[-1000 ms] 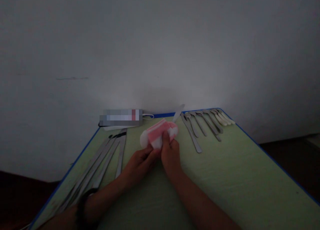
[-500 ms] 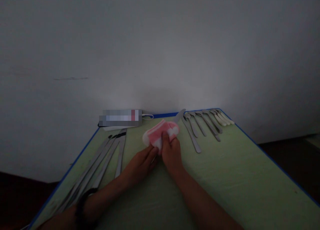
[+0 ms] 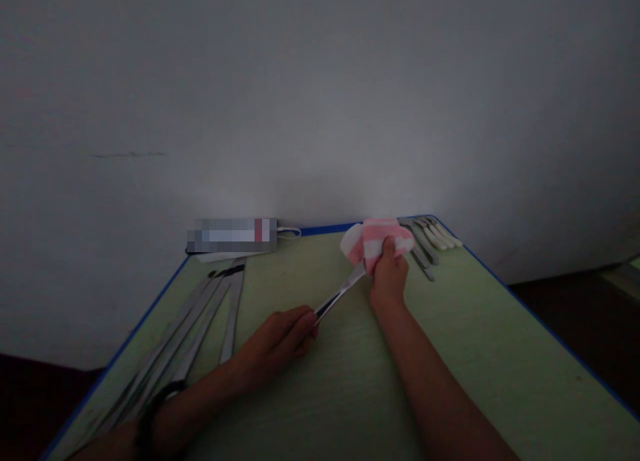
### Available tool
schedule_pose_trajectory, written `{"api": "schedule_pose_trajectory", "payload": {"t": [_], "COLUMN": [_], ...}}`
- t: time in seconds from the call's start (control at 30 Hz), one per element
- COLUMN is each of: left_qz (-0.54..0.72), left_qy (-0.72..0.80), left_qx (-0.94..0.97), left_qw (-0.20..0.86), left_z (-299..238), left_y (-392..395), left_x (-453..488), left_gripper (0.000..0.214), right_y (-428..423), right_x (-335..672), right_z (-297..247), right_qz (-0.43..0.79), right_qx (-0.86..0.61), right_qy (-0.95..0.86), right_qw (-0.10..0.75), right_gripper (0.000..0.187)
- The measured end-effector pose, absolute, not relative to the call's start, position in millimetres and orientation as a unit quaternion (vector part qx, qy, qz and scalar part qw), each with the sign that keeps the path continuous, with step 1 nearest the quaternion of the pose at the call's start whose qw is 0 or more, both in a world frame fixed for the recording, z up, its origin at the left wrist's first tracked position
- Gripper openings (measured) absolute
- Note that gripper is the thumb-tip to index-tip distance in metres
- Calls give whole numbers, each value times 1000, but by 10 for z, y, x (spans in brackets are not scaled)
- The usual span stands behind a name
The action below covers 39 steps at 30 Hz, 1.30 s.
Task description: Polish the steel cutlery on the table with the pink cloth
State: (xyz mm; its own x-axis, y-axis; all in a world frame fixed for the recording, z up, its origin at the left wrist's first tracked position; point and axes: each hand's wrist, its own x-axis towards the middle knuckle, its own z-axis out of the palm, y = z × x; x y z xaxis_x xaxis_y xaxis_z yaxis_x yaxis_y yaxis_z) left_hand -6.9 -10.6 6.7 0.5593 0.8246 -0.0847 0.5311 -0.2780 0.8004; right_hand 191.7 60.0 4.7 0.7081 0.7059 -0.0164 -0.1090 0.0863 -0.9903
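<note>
Left grip (image 3: 279, 339): we pinch the handle of the slim steel knife (image 3: 340, 293).
Right grip (image 3: 389, 279): we clench the pink-white striped cloth (image 3: 377, 239) at its blade.

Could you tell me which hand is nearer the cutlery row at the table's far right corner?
Right. The right hand, clutching the cloth, is just left of the cutlery row; the left hand is farther back, holding a knife.

You wear a dark band (image 3: 149, 417) on the left wrist. Your left forearm (image 3: 210, 389) and right forearm (image 3: 430, 381) are bare.
</note>
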Motion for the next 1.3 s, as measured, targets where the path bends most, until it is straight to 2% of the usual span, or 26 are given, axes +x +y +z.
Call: {"api": "schedule_pose_trajectory", "payload": {"t": [0.1, 0.33, 0.5, 1.1, 1.17, 1.3], "left_qz": [183, 211, 231, 188, 192, 220], "left_qy": [436, 486, 484, 430, 443, 472], "left_qx": [778, 728, 718, 753, 751, 703], "left_qw": [414, 434, 444, 461, 451, 485], "left_z": [74, 86, 137, 148, 167, 156], "left_y": [-102, -80, -74, -163, -177, -157], "left_x": [-66, -29, 4, -24, -10, 0], "left_gripper": [36, 39, 37, 38, 37, 45], "right_y": [577, 287, 212, 598, 629, 677], "right_x": [1871, 1409, 1317, 1975, 2001, 2035], "right_z": [21, 0, 49, 34, 33, 90], "right_qz": [291, 318, 331, 278, 312, 458], "right_qx": [-627, -619, -603, -623, -587, -428], "right_qy": [-249, -392, -432, -236, -192, -141], "right_qw": [678, 601, 583, 692, 721, 767], "right_gripper": [50, 54, 53, 44, 39, 24]}}
